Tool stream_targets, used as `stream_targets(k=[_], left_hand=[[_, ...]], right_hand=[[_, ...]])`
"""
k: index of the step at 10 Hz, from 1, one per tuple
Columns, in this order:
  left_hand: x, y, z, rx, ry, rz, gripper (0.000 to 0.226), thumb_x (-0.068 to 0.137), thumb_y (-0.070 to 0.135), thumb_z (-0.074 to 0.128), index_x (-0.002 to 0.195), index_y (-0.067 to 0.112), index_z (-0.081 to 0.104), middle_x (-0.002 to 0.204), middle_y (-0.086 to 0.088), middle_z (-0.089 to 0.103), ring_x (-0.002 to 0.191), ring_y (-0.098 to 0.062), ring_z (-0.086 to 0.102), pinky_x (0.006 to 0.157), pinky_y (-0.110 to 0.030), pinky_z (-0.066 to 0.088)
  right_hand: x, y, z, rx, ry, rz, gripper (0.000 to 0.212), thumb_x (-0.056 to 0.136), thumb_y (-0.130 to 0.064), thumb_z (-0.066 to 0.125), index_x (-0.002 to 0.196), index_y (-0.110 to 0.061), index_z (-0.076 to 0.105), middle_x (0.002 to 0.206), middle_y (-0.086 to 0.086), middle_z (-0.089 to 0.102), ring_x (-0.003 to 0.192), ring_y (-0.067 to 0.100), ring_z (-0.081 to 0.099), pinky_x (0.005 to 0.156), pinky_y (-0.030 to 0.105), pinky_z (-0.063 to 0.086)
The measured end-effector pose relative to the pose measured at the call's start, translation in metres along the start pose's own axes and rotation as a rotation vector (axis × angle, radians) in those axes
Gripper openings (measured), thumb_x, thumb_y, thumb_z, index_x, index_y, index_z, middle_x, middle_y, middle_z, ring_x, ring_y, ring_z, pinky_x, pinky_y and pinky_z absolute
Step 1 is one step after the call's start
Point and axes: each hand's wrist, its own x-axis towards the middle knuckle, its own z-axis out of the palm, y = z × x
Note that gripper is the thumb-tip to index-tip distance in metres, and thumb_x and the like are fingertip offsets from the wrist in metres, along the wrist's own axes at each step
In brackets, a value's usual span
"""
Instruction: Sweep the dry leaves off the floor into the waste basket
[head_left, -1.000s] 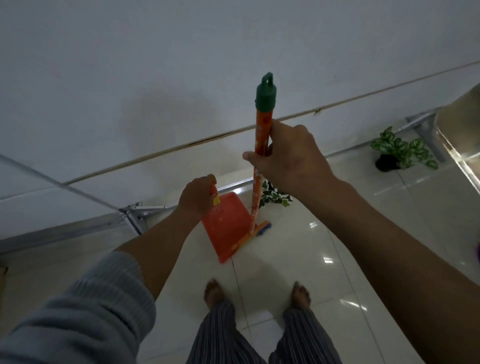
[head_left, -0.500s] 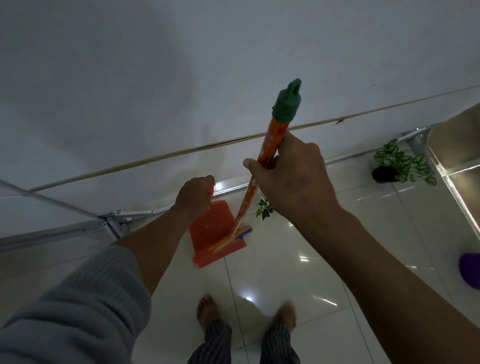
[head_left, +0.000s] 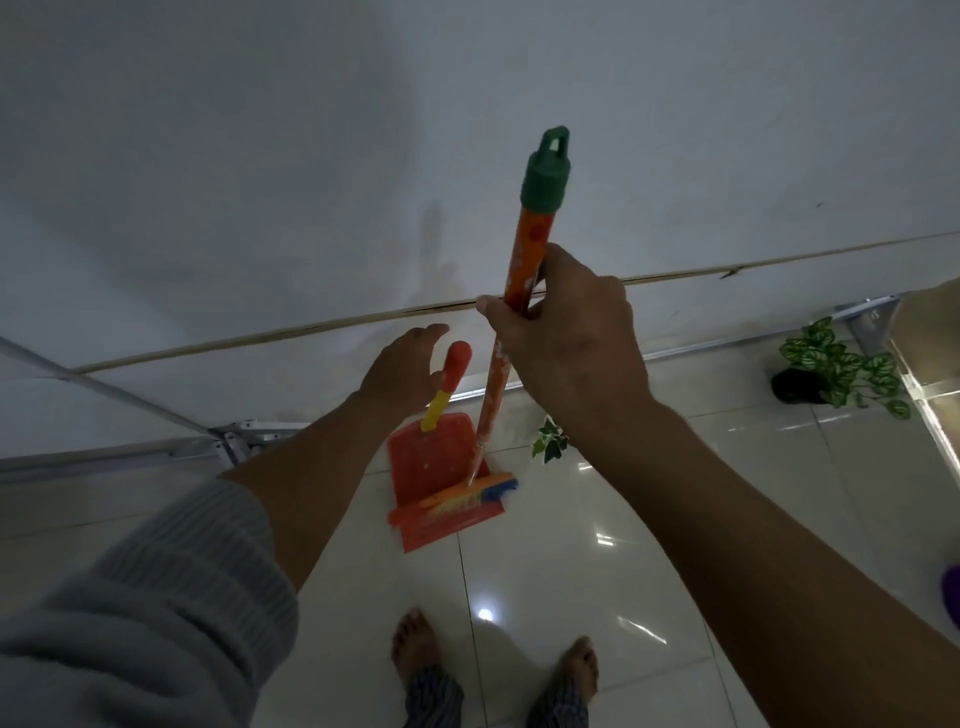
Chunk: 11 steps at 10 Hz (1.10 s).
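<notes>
We see the broom (head_left: 521, 291), an orange patterned stick with a green hanging cap, gripped near its top by the right hand (head_left: 566, 338) and leaning from there down and to the left. Its orange, yellow and blue bristle head rests on the lip of the dustpan (head_left: 436, 480), well below that hand. The dustpan is orange-red with a yellow and red handle, standing just beside the left hand (head_left: 402, 369), whose fingers are spread and off the handle.
</notes>
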Motion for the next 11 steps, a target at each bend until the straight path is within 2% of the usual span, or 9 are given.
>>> stream_targets(k=[1, 2, 3, 5, 7, 9, 10, 11], left_hand=[[-0.008, 0.001, -0.017, -0.046, 0.039, 0.014, 0.055, 0.088, 0.032, 0.062, 0.138, 0.024, 0.042, 0.140, -0.001, 0.049, 0.127, -0.022, 0.048, 0.106, -0.043, 0.040], [-0.014, 0.000, -0.037, -0.158, 0.080, 0.035, 0.045, 0.086, 0.037, 0.063, 0.128, 0.033, 0.051, 0.131, 0.009, 0.057, 0.115, -0.013, 0.056, 0.099, -0.041, 0.048], [-0.012, 0.005, -0.059, -0.235, 0.134, 0.010, 0.041, 0.083, 0.039, 0.066, 0.122, 0.036, 0.053, 0.128, 0.012, 0.059, 0.111, -0.009, 0.058, 0.096, -0.038, 0.051], [-0.003, 0.025, -0.088, -0.220, 0.236, 0.067, 0.038, 0.084, 0.037, 0.068, 0.119, 0.031, 0.055, 0.121, 0.011, 0.063, 0.107, -0.009, 0.061, 0.091, -0.027, 0.051], [0.000, 0.037, -0.102, -0.252, 0.284, 0.083, 0.035, 0.084, 0.036, 0.068, 0.115, 0.025, 0.059, 0.112, 0.007, 0.068, 0.102, -0.011, 0.064, 0.089, -0.027, 0.050], [-0.003, 0.048, -0.117, -0.168, 0.367, 0.089, 0.036, 0.086, 0.042, 0.065, 0.116, 0.023, 0.061, 0.109, 0.009, 0.069, 0.097, -0.011, 0.066, 0.089, -0.032, 0.054], [-0.015, 0.058, -0.138, -0.089, 0.439, 0.102, 0.038, 0.086, 0.043, 0.064, 0.117, 0.021, 0.060, 0.109, 0.006, 0.070, 0.095, -0.014, 0.067, 0.087, -0.034, 0.055], [-0.029, 0.074, -0.165, -0.022, 0.583, 0.117, 0.038, 0.087, 0.040, 0.062, 0.119, 0.019, 0.060, 0.108, 0.002, 0.070, 0.096, -0.017, 0.067, 0.086, -0.037, 0.055]], right_hand=[[0.017, -0.007, 0.010, 0.025, 0.066, -0.034, 0.028, 0.091, -0.043, 0.069, 0.108, -0.022, 0.059, 0.091, -0.010, 0.067, 0.079, 0.010, 0.070, 0.074, 0.016, 0.048], [0.035, -0.020, 0.015, 0.013, 0.093, -0.085, 0.028, 0.093, -0.040, 0.068, 0.110, -0.019, 0.061, 0.090, -0.008, 0.066, 0.080, 0.014, 0.072, 0.081, 0.027, 0.057], [0.051, -0.037, 0.018, -0.020, 0.075, -0.129, 0.033, 0.095, -0.039, 0.065, 0.118, -0.016, 0.060, 0.106, -0.001, 0.071, 0.086, 0.019, 0.073, 0.086, 0.030, 0.058], [0.073, -0.046, 0.035, 0.012, 0.060, -0.125, 0.031, 0.096, -0.039, 0.064, 0.116, -0.016, 0.059, 0.106, -0.001, 0.070, 0.086, 0.018, 0.072, 0.085, 0.030, 0.058], [0.085, -0.046, 0.044, 0.028, 0.056, -0.138, 0.029, 0.097, -0.036, 0.062, 0.116, -0.014, 0.059, 0.101, 0.004, 0.072, 0.080, 0.023, 0.073, 0.084, 0.039, 0.061], [0.078, -0.051, 0.031, -0.016, 0.045, -0.127, 0.046, 0.094, -0.045, 0.065, 0.127, -0.015, 0.056, 0.109, 0.004, 0.069, 0.087, 0.023, 0.071, 0.084, 0.034, 0.058], [0.065, -0.058, 0.012, -0.100, 0.100, -0.116, 0.053, 0.091, -0.055, 0.063, 0.125, -0.015, 0.055, 0.096, -0.001, 0.058, 0.083, 0.018, 0.063, 0.072, 0.027, 0.048], [0.051, -0.061, -0.011, -0.162, 0.164, -0.129, 0.061, 0.090, -0.062, 0.058, 0.129, -0.015, 0.051, 0.100, -0.002, 0.056, 0.086, 0.018, 0.059, 0.072, 0.028, 0.044]])
